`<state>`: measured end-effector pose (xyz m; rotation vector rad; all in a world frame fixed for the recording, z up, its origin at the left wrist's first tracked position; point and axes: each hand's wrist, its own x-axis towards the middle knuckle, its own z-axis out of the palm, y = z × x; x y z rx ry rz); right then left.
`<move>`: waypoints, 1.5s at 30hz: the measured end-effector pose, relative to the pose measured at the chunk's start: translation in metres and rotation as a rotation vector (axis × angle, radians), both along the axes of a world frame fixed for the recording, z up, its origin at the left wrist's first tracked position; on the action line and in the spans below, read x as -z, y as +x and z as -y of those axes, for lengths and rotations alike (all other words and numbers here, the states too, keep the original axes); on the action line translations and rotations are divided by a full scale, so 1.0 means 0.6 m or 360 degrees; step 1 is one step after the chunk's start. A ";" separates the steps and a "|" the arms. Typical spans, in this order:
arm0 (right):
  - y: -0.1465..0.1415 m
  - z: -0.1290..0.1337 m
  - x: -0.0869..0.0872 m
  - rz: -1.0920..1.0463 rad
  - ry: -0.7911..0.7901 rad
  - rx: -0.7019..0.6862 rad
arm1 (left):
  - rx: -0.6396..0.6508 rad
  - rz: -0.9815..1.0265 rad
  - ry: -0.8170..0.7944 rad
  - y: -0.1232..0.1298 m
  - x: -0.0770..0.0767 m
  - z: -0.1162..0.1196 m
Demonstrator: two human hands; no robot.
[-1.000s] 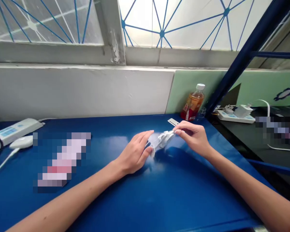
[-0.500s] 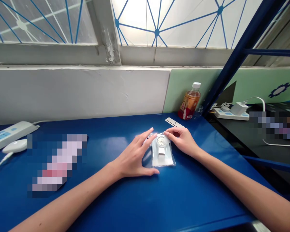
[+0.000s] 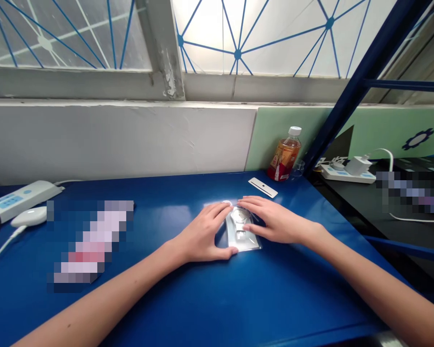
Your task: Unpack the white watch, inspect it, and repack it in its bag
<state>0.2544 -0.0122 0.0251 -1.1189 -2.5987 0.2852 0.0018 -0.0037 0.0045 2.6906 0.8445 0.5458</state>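
A pale wristwatch (image 3: 240,216) lies inside a clear plastic bag (image 3: 252,244), flat on the blue tabletop. My left hand (image 3: 201,237) rests along the bag's left side, its fingers at the top left and its thumb at the lower left edge. Over the top right of the bag is my right hand (image 3: 280,219), fingers reaching across the upper edge and thumb on or just above the watch. Both hands are open, with thumb and fingers apart. The bag's top edge is partly covered by fingertips.
A white slotted card (image 3: 263,187) lies behind the right hand. Farther back stands a drink bottle (image 3: 285,156). Left are a power strip (image 3: 20,202), a white charger (image 3: 31,217) and a blurred-out item (image 3: 94,241). A blue post (image 3: 350,91) rises at the right.
My right hand has let go of its pinch at the bag's top right corner and spread over the bag. My left fingers have come down onto or near the bag's left edge.
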 end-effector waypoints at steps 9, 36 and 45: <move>0.020 0.008 0.028 0.0054 -0.0177 0.0010 | -0.0046 -0.0072 -0.0054 0.002 -0.002 -0.002; 0.043 0.004 0.037 -0.0125 -0.0161 -0.0048 | -0.0072 -0.0072 -0.0094 0.003 -0.005 -0.001; 0.039 0.009 0.035 -0.0105 -0.0187 -0.0019 | -0.0096 -0.0038 -0.0062 0.002 0.000 -0.001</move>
